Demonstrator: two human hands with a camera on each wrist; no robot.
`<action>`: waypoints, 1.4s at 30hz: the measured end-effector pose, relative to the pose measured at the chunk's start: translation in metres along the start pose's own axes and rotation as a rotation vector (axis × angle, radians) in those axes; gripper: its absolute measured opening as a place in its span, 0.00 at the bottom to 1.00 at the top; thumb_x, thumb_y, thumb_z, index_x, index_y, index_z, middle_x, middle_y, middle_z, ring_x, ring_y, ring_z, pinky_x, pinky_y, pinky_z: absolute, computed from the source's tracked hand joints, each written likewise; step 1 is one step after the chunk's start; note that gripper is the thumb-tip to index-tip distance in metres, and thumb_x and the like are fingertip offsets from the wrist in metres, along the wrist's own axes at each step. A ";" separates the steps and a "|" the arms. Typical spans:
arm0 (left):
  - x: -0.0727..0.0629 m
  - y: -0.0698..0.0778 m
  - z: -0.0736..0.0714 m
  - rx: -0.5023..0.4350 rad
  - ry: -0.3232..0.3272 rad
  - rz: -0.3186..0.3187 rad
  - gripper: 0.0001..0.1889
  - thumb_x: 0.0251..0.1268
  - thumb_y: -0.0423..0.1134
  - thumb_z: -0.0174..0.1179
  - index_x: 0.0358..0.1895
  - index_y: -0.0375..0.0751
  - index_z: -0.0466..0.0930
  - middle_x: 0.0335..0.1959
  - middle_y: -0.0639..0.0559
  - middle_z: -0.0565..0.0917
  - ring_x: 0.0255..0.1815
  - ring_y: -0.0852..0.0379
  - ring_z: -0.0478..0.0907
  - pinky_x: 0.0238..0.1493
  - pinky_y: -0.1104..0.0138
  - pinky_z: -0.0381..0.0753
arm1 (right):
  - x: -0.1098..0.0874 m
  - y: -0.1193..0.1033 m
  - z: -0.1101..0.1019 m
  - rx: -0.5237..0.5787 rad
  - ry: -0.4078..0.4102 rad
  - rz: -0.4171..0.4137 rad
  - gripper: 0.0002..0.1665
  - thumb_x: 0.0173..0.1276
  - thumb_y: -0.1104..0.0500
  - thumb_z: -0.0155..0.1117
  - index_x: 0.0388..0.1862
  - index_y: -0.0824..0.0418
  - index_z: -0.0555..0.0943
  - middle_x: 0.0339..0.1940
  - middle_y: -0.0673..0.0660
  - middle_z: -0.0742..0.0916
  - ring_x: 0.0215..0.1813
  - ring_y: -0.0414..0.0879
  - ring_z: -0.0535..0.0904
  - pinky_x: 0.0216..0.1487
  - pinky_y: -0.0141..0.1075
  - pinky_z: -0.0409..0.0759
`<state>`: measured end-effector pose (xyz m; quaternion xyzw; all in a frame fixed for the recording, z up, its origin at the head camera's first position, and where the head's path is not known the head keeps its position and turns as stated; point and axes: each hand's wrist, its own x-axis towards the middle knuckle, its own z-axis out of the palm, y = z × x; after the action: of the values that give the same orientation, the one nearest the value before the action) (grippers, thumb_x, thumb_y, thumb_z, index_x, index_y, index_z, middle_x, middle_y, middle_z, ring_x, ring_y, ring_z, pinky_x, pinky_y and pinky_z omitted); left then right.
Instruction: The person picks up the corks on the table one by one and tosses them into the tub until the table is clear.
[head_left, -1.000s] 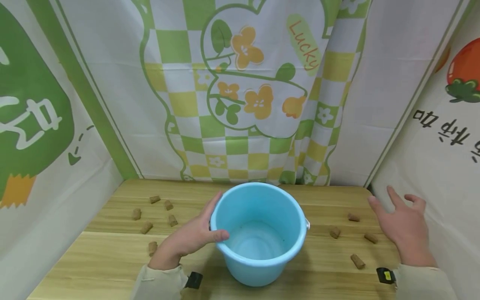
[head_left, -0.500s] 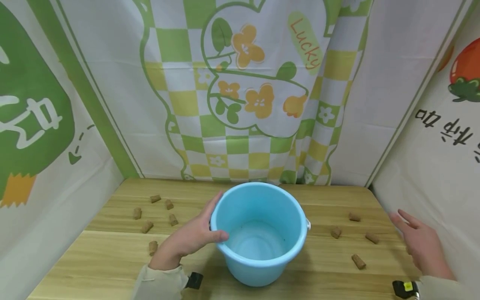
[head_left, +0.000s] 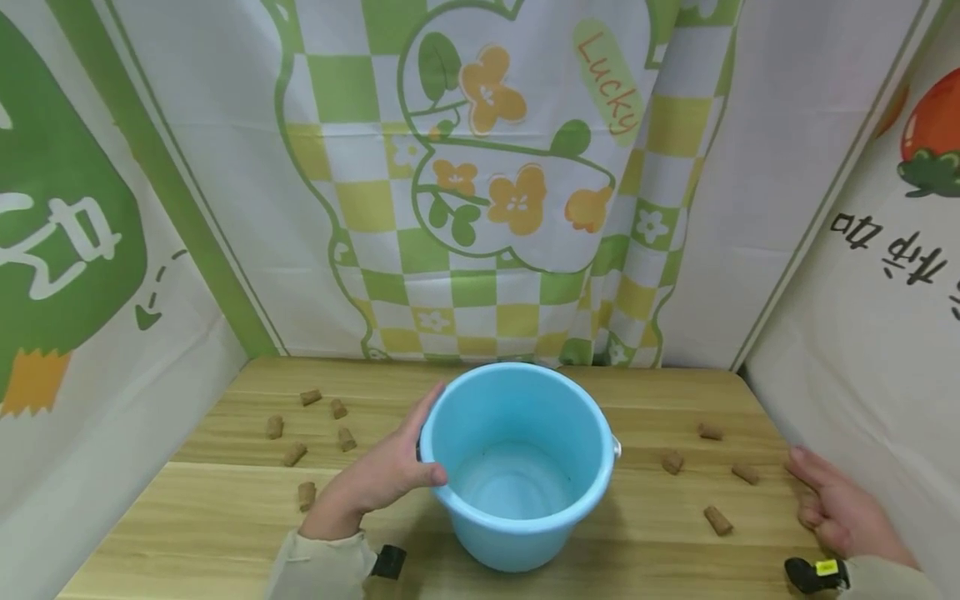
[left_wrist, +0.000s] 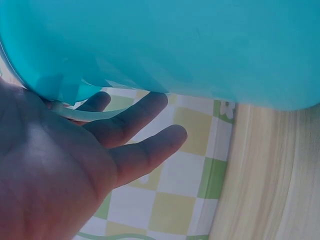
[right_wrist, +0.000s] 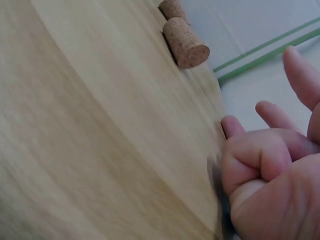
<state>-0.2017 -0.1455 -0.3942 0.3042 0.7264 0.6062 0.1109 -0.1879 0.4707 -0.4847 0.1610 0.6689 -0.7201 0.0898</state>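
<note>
A light blue bucket (head_left: 517, 546) stands upright on the wooden table. My left hand (head_left: 378, 475) holds its left rim, thumb over the edge and the other fingers along the outside. From the left wrist view, those fingers (left_wrist: 145, 155) reach past the bucket wall (left_wrist: 200, 50) beside a pale handle (left_wrist: 90, 115). By the table's right edge is my right hand (head_left: 851, 508), some fingers bent, holding nothing. Several corks lie to its left, the nearest being one cork (head_left: 746, 473) and another cork (head_left: 717, 520). The right wrist view shows a cork (right_wrist: 185, 45) beyond the fingertips.
Several more corks, such as one cork (head_left: 295, 454), lie left of the bucket. Behind the wooden table (head_left: 187, 517) hangs a green and white checked curtain (head_left: 472, 292). White printed cloth walls (head_left: 862, 333) flank both sides.
My right hand has moved right and down toward the table's right edge, and its spread fingers have partly bent. The left hand and bucket have stayed in place.
</note>
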 end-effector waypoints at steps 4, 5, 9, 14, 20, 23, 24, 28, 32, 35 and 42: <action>0.000 -0.002 -0.001 -0.037 -0.014 0.015 0.67 0.47 0.70 0.70 0.81 0.53 0.32 0.76 0.36 0.49 0.66 0.30 0.63 0.58 0.41 0.72 | 0.003 -0.006 0.001 -0.059 -0.038 0.075 0.59 0.74 0.39 0.58 0.81 0.50 0.27 0.40 0.44 0.71 0.16 0.37 0.59 0.11 0.31 0.62; 0.000 -0.002 -0.001 -0.045 -0.017 0.016 0.67 0.47 0.70 0.70 0.81 0.53 0.32 0.76 0.36 0.50 0.66 0.30 0.64 0.58 0.41 0.72 | 0.004 -0.006 0.003 -0.050 -0.043 0.076 0.58 0.75 0.41 0.59 0.81 0.51 0.27 0.43 0.47 0.71 0.17 0.36 0.58 0.12 0.31 0.63; 0.001 -0.003 -0.001 -0.066 -0.028 0.030 0.66 0.47 0.69 0.71 0.81 0.53 0.33 0.75 0.35 0.53 0.66 0.29 0.64 0.58 0.41 0.72 | 0.005 -0.007 0.014 -0.062 -0.039 0.063 0.57 0.73 0.45 0.63 0.83 0.51 0.34 0.59 0.47 0.74 0.17 0.36 0.61 0.15 0.30 0.66; 0.002 -0.003 -0.001 -0.052 -0.016 0.020 0.67 0.47 0.70 0.71 0.81 0.52 0.34 0.75 0.35 0.55 0.65 0.31 0.65 0.58 0.41 0.72 | 0.005 -0.006 0.025 -0.175 -0.027 0.036 0.57 0.70 0.44 0.68 0.83 0.54 0.42 0.67 0.46 0.68 0.18 0.35 0.64 0.16 0.31 0.68; 0.002 -0.002 -0.001 -0.060 0.001 -0.011 0.69 0.46 0.70 0.71 0.81 0.49 0.32 0.75 0.35 0.53 0.66 0.32 0.65 0.58 0.43 0.72 | 0.007 -0.006 0.032 -0.287 -0.050 -0.004 0.54 0.72 0.42 0.63 0.83 0.54 0.43 0.73 0.53 0.62 0.18 0.36 0.63 0.13 0.31 0.66; 0.002 -0.002 -0.001 -0.062 0.008 -0.023 0.68 0.46 0.69 0.71 0.81 0.49 0.32 0.76 0.35 0.53 0.66 0.31 0.64 0.58 0.43 0.72 | 0.006 -0.006 0.035 -0.343 -0.060 -0.051 0.53 0.73 0.43 0.63 0.83 0.59 0.44 0.73 0.58 0.63 0.19 0.36 0.64 0.15 0.32 0.68; 0.001 -0.002 0.000 -0.062 0.009 -0.025 0.68 0.46 0.69 0.71 0.81 0.49 0.32 0.76 0.35 0.53 0.66 0.31 0.64 0.58 0.43 0.72 | 0.005 -0.005 0.036 -0.351 -0.068 -0.062 0.53 0.74 0.45 0.63 0.82 0.61 0.43 0.74 0.61 0.62 0.19 0.36 0.64 0.16 0.32 0.69; 0.001 -0.001 0.000 -0.059 0.008 -0.024 0.68 0.47 0.69 0.71 0.81 0.48 0.32 0.76 0.34 0.52 0.66 0.30 0.64 0.58 0.43 0.72 | 0.005 -0.005 0.038 -0.361 -0.084 -0.053 0.52 0.74 0.48 0.62 0.83 0.60 0.42 0.78 0.66 0.55 0.18 0.37 0.63 0.16 0.32 0.69; 0.002 -0.002 0.000 -0.071 -0.004 -0.006 0.67 0.48 0.68 0.71 0.81 0.50 0.32 0.76 0.35 0.53 0.67 0.30 0.63 0.59 0.41 0.71 | 0.005 -0.006 0.036 -0.393 -0.072 -0.010 0.52 0.73 0.48 0.63 0.83 0.58 0.44 0.79 0.66 0.56 0.17 0.38 0.64 0.13 0.33 0.68; 0.002 -0.002 0.000 -0.072 -0.004 0.000 0.66 0.48 0.68 0.71 0.82 0.52 0.33 0.76 0.35 0.53 0.67 0.30 0.63 0.59 0.41 0.70 | 0.005 -0.007 0.037 -0.436 -0.048 0.014 0.49 0.73 0.50 0.63 0.82 0.59 0.48 0.76 0.65 0.63 0.16 0.38 0.64 0.13 0.35 0.69; 0.001 -0.001 0.000 -0.060 0.005 -0.013 0.66 0.48 0.68 0.71 0.82 0.53 0.34 0.76 0.36 0.54 0.67 0.31 0.64 0.60 0.42 0.71 | 0.007 -0.004 0.045 -0.445 0.034 -0.060 0.44 0.67 0.64 0.65 0.77 0.69 0.57 0.66 0.66 0.73 0.14 0.36 0.64 0.13 0.33 0.68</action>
<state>-0.2022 -0.1449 -0.3949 0.2945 0.7103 0.6277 0.1218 -0.2006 0.4269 -0.4809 0.1294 0.8172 -0.5542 0.0907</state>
